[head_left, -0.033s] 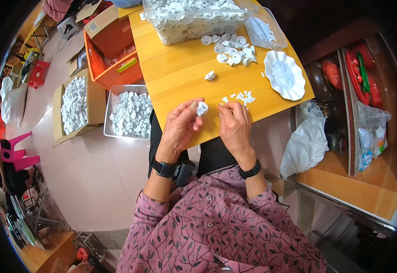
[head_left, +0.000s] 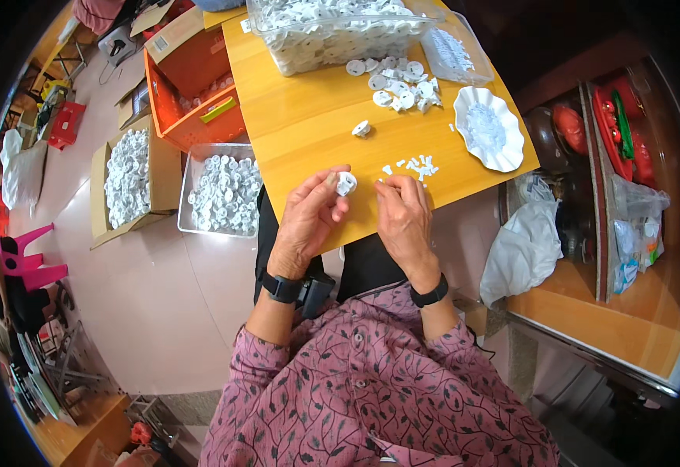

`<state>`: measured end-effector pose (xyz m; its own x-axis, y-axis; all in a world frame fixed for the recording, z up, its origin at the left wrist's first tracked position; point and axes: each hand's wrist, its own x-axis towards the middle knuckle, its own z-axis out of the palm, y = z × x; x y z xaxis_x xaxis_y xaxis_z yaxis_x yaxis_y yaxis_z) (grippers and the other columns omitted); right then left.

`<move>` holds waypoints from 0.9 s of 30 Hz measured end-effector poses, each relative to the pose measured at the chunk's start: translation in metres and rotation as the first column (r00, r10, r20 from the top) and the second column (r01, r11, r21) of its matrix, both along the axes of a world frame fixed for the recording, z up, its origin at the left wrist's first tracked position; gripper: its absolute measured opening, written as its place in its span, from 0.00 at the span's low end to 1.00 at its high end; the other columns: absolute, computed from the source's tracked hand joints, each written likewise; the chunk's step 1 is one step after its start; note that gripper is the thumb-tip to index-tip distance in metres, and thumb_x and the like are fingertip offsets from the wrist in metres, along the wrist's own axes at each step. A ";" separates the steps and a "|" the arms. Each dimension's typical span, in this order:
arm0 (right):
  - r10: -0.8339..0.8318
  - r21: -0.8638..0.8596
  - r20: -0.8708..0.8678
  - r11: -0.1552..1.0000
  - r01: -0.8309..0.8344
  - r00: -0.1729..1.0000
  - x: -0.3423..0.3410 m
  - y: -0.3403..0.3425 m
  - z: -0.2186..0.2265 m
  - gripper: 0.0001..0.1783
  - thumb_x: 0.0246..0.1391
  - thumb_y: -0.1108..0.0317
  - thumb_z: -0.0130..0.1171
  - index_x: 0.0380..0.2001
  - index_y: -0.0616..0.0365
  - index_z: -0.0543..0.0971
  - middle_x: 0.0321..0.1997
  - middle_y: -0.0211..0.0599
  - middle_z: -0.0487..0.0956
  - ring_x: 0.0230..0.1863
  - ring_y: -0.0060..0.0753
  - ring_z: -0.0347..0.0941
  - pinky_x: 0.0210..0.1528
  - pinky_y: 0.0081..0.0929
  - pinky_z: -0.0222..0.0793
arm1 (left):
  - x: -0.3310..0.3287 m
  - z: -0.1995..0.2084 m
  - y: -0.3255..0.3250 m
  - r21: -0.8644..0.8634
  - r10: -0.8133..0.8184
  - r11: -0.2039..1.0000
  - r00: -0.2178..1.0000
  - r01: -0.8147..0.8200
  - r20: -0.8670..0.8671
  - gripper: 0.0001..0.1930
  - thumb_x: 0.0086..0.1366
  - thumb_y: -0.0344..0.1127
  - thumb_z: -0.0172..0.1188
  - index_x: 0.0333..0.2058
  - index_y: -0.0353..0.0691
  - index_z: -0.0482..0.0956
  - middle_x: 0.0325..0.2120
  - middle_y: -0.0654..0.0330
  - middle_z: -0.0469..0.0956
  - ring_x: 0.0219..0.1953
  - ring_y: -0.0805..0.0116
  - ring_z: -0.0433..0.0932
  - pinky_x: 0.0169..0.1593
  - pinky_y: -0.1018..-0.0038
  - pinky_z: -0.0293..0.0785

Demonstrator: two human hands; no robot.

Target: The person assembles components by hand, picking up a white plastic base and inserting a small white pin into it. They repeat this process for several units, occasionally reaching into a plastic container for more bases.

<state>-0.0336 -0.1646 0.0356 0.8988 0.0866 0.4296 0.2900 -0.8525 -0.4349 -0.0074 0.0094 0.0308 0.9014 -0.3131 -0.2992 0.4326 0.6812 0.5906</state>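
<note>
My left hand (head_left: 307, 214) pinches a small round white plastic part (head_left: 346, 184) between thumb and fingers, over the table's near edge. Just right of it, my right hand (head_left: 404, 216) is closed, thumb against forefinger, with a tiny white plastic piece (head_left: 380, 180) at the tips. The two hands are apart. Beyond the right hand lie several loose tiny white pieces (head_left: 422, 167) on the yellow wooden table (head_left: 301, 117). One more round white part (head_left: 361, 128) sits alone farther back, in front of a pile of similar parts (head_left: 404, 95).
A clear bin (head_left: 309, 58) full of white parts stands at the table's far side, beside a shallow clear tray (head_left: 456, 58). A white scalloped dish (head_left: 513, 158) is at the right. Left of the table are a clear tub (head_left: 188, 229), a cardboard box (head_left: 167, 183) and an orange crate (head_left: 200, 128).
</note>
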 end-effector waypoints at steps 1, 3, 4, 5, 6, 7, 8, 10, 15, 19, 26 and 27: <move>0.015 0.003 0.004 1.000 -0.015 1.000 -0.003 -0.001 0.000 0.10 0.49 0.78 0.58 0.37 0.64 0.80 0.40 0.41 0.74 0.42 0.46 0.71 0.45 0.39 0.68 | 0.000 -0.001 0.000 -0.001 0.004 1.000 1.000 -0.004 -0.005 0.16 0.69 0.33 0.55 0.52 0.30 0.74 0.33 0.61 0.76 0.24 0.77 0.72 0.26 0.83 0.67; 0.032 0.005 0.004 0.999 -0.032 0.999 -0.009 -0.003 0.000 0.10 0.48 0.79 0.58 0.36 0.65 0.80 0.40 0.41 0.74 0.42 0.46 0.71 0.46 0.39 0.68 | -0.001 -0.002 0.001 -0.104 0.006 0.995 1.000 -0.005 0.007 0.19 0.70 0.33 0.54 0.56 0.31 0.69 0.36 0.60 0.75 0.27 0.76 0.72 0.27 0.84 0.67; 0.042 0.004 -0.012 0.999 -0.042 0.999 -0.013 -0.004 0.001 0.11 0.48 0.79 0.58 0.37 0.64 0.79 0.40 0.41 0.74 0.42 0.46 0.71 0.47 0.40 0.67 | -0.001 -0.002 0.000 -0.106 0.006 0.994 1.000 -0.005 0.003 0.19 0.70 0.33 0.54 0.56 0.31 0.69 0.36 0.60 0.75 0.27 0.76 0.72 0.27 0.84 0.67; 0.052 0.003 -0.027 0.999 -0.052 0.998 -0.016 -0.006 0.001 0.11 0.48 0.79 0.59 0.38 0.64 0.79 0.41 0.41 0.74 0.42 0.46 0.71 0.49 0.40 0.66 | -0.001 -0.003 -0.001 -0.146 0.001 0.989 1.000 0.000 0.010 0.19 0.70 0.33 0.54 0.56 0.30 0.69 0.36 0.60 0.75 0.27 0.75 0.72 0.27 0.84 0.67; 0.051 0.002 -0.031 0.999 -0.051 0.998 -0.019 -0.007 0.002 0.11 0.48 0.79 0.59 0.38 0.64 0.79 0.41 0.41 0.74 0.42 0.46 0.71 0.49 0.40 0.66 | -0.001 -0.004 -0.001 -0.184 -0.003 0.983 1.000 0.007 0.018 0.20 0.70 0.33 0.54 0.57 0.30 0.68 0.36 0.60 0.75 0.27 0.75 0.72 0.27 0.83 0.67; 0.051 0.043 -0.033 0.998 -0.049 0.998 -0.022 -0.007 0.002 0.13 0.47 0.79 0.59 0.40 0.64 0.78 0.42 0.42 0.74 0.43 0.47 0.71 0.49 0.40 0.66 | -0.001 -0.006 -0.001 -0.185 -0.004 0.983 1.000 0.007 0.014 0.20 0.70 0.33 0.54 0.57 0.30 0.68 0.36 0.60 0.75 0.27 0.75 0.72 0.27 0.83 0.67; 0.050 0.084 -0.034 0.995 -0.047 0.998 -0.024 -0.008 0.003 0.15 0.47 0.79 0.60 0.41 0.64 0.78 0.43 0.42 0.74 0.44 0.47 0.71 0.49 0.40 0.66 | -0.001 -0.010 -0.001 -0.226 -0.016 0.974 0.999 0.024 0.037 0.19 0.70 0.33 0.54 0.56 0.30 0.69 0.37 0.59 0.76 0.28 0.75 0.75 0.28 0.84 0.71; 0.053 0.083 -0.048 0.995 -0.049 0.997 -0.027 -0.011 0.001 0.18 0.46 0.79 0.60 0.44 0.64 0.77 0.44 0.43 0.73 0.45 0.47 0.70 0.50 0.40 0.65 | -0.001 -0.016 -0.001 -0.266 -0.028 0.963 0.998 0.043 0.057 0.19 0.70 0.32 0.54 0.55 0.30 0.70 0.38 0.59 0.77 0.29 0.76 0.78 0.30 0.85 0.74; 0.080 -0.005 -0.105 0.997 -0.081 0.991 -0.033 -0.009 0.012 0.23 0.47 0.76 0.62 0.49 0.66 0.74 0.49 0.45 0.71 0.50 0.47 0.68 0.53 0.41 0.63 | 0.000 -0.014 -0.004 -0.179 -0.034 0.983 0.999 0.038 0.025 0.21 0.69 0.31 0.54 0.57 0.29 0.67 0.36 0.59 0.75 0.28 0.74 0.73 0.27 0.84 0.68; 0.122 -0.163 -0.170 0.975 -0.150 0.978 -0.039 -0.007 0.011 0.26 0.48 0.72 0.64 0.51 0.66 0.73 0.52 0.44 0.69 0.53 0.46 0.66 0.56 0.42 0.60 | -0.002 -0.009 -0.003 -0.217 -0.054 0.974 0.997 0.063 0.047 0.22 0.69 0.31 0.54 0.58 0.28 0.66 0.37 0.58 0.75 0.28 0.73 0.75 0.28 0.83 0.71; 0.137 -0.175 -0.076 0.973 -0.149 0.988 -0.049 -0.010 0.004 0.19 0.46 0.75 0.64 0.45 0.67 0.77 0.49 0.42 0.73 0.49 0.43 0.70 0.52 0.39 0.65 | -0.002 -0.013 -0.006 -0.335 -0.035 0.941 0.997 0.057 0.069 0.21 0.70 0.30 0.51 0.58 0.28 0.65 0.36 0.56 0.77 0.30 0.69 0.80 0.32 0.81 0.79; 0.139 -0.174 -0.076 0.973 -0.150 0.987 -0.048 -0.010 0.001 0.19 0.46 0.75 0.64 0.45 0.67 0.77 0.49 0.42 0.73 0.49 0.43 0.70 0.52 0.39 0.65 | -0.002 -0.013 -0.006 -0.349 -0.040 0.935 0.997 0.058 0.060 0.20 0.70 0.30 0.51 0.58 0.28 0.64 0.37 0.56 0.77 0.31 0.68 0.81 0.32 0.81 0.80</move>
<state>-0.0821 -0.1742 0.0370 0.8958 0.2878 0.3387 0.3929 -0.8691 -0.3006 -0.0096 0.0032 0.0177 0.8936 -0.4336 -0.1162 0.4459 0.8276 0.3411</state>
